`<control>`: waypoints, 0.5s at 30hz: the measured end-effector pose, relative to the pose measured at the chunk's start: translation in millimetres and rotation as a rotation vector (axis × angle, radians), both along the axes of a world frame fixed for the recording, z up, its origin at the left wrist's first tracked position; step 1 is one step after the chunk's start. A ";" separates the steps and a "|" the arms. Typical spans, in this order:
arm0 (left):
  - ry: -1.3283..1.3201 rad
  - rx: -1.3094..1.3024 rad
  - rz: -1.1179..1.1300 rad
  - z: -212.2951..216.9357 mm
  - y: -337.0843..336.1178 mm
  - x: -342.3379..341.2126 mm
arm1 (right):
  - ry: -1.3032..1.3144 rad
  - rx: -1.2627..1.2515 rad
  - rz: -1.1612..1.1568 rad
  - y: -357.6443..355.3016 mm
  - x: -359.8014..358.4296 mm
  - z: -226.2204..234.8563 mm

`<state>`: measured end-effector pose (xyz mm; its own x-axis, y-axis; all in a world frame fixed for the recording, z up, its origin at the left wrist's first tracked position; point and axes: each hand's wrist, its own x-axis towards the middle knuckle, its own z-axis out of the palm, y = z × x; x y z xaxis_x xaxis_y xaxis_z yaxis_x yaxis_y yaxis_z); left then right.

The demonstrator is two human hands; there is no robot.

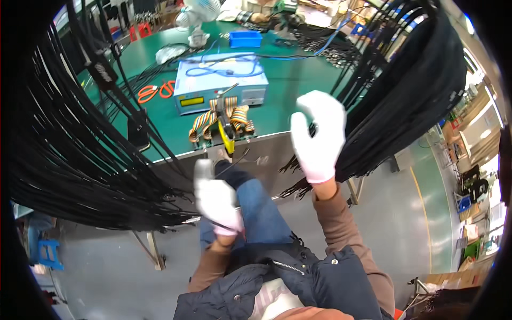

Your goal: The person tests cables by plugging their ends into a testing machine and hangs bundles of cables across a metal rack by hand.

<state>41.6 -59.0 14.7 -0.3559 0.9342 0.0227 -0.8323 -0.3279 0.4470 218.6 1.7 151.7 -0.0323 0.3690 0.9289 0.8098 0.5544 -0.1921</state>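
Observation:
Both my hands wear white gloves. My left hand (216, 200) is low over my lap, closed around a thin black cable (234, 162) whose end points up toward the table edge. My right hand (318, 136) is raised at the right, fingers reaching into a thick hanging bundle of black cables (410, 90); whether it grips one I cannot tell. A second big bundle of black cables (80, 154) hangs at my left. In front of me on the green table (290, 85) stands a fixture with rainbow ribbon cables and a yellow-handled lever (224, 125).
Behind the fixture sits a light-blue tester box (221, 82) with blue wire on top. Orange scissors (156, 90), a black phone (138, 129), a blue bin (245, 38) and a white fan (198, 16) are on the table. Another person's hands work at the far end.

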 end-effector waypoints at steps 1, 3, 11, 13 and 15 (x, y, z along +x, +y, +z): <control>0.126 0.111 0.136 9.3 7.6 -23.3 | -0.011 0.021 -0.025 1.2 9.1 16.4; 0.212 -0.179 0.285 30.1 17.6 -61.6 | 0.308 0.194 -0.283 8.3 19.7 44.9; 0.175 -0.030 0.249 44.1 7.5 -69.2 | 0.140 0.296 -0.073 -49.3 28.0 157.1; 0.435 0.002 0.437 54.1 -6.8 -46.6 | -0.110 0.417 -0.403 -27.6 71.6 207.0; 0.451 0.116 0.366 61.0 -10.1 -19.8 | -0.128 0.183 0.110 3.7 127.2 259.9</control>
<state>21.8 -69.1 75.7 -0.5863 0.7346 0.3415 -0.3913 -0.6259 0.6746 345.8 5.3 411.6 -0.1847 0.1829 0.9656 0.7541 0.6564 0.0199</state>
